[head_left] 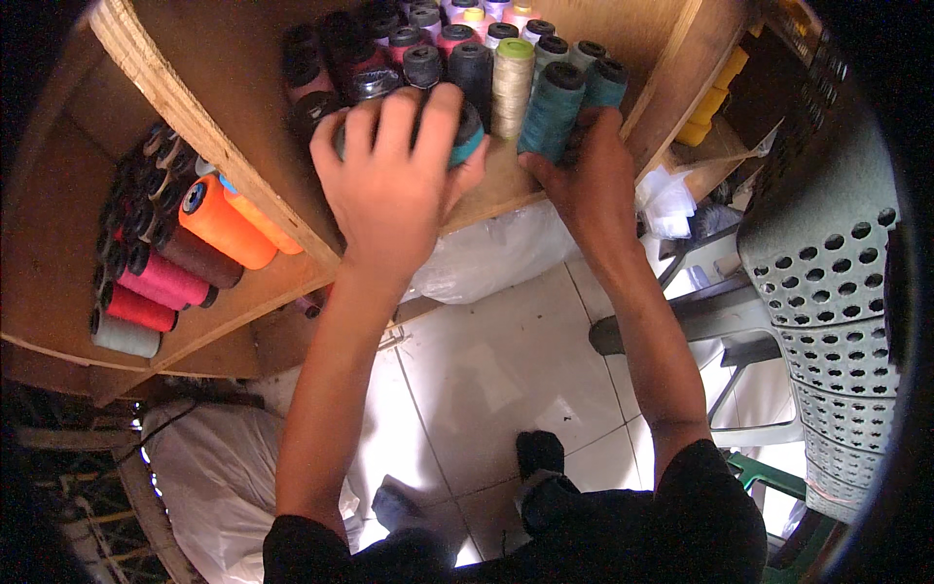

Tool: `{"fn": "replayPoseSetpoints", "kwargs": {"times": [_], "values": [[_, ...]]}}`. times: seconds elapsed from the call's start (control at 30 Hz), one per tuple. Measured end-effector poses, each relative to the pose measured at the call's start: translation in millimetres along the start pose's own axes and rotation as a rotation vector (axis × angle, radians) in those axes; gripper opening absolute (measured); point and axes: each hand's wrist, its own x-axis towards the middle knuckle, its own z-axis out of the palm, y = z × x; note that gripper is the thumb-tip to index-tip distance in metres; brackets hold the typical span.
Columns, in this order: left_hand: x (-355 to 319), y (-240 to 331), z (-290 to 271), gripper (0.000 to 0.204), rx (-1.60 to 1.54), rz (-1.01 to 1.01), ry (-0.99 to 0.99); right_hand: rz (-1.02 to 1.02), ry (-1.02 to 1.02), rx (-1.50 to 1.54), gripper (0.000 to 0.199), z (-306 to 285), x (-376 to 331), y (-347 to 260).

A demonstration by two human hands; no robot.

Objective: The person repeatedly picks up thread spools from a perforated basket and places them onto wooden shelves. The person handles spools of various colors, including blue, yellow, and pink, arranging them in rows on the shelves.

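My left hand is closed over a dark-topped thread cone with teal thread, at the front of a wooden shelf. Its fingers hide most of that cone. Thumb at its base and fingers on its far right side, my right hand grips a teal thread spool that leans slightly. Another teal spool stands just behind the right fingers. Between my hands is a beige spool with a green top, next to a black spool. Red, purple and grey spools fill the rows behind.
A wooden divider separates the left compartment, where orange cones and pink, red and grey cones lie on their sides. Clear plastic wrapping hangs below the shelf. A perforated grey chair stands at right; a white sack sits lower left.
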Motion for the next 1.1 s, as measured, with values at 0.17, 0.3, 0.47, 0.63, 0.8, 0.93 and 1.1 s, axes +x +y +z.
{"fn": "replayPoseSetpoints", "kwargs": {"times": [0.17,0.3,0.47,0.63,0.8,0.93,1.1], "values": [[3,7,2,0.057,0.036,-0.022,-0.056,-0.013,-0.019,-0.093,0.070,-18,-2,-15],[5,-1,-9,0.050,0.067,-0.035,-0.114,-0.116,0.039,-0.135,0.068,-15,-2,-7],[1,-11,-17,0.040,0.011,-0.125,-0.195,-0.056,-0.066,-0.134,0.061,-23,-1,-5],[9,-1,-27,0.041,0.054,-0.117,-0.283,-0.192,0.014,-0.145,0.049,-47,-1,-36],[9,6,-35,0.045,0.013,-0.219,-0.352,-0.416,-0.203,0.308,0.054,-7,-9,-47],[13,1,-42,0.062,-0.044,-0.179,-0.462,-0.510,-0.160,0.257,0.063,41,-13,-41],[17,-6,-59,0.081,-0.019,-0.152,-0.596,-0.297,-0.206,0.181,0.061,50,-16,-50]]}}
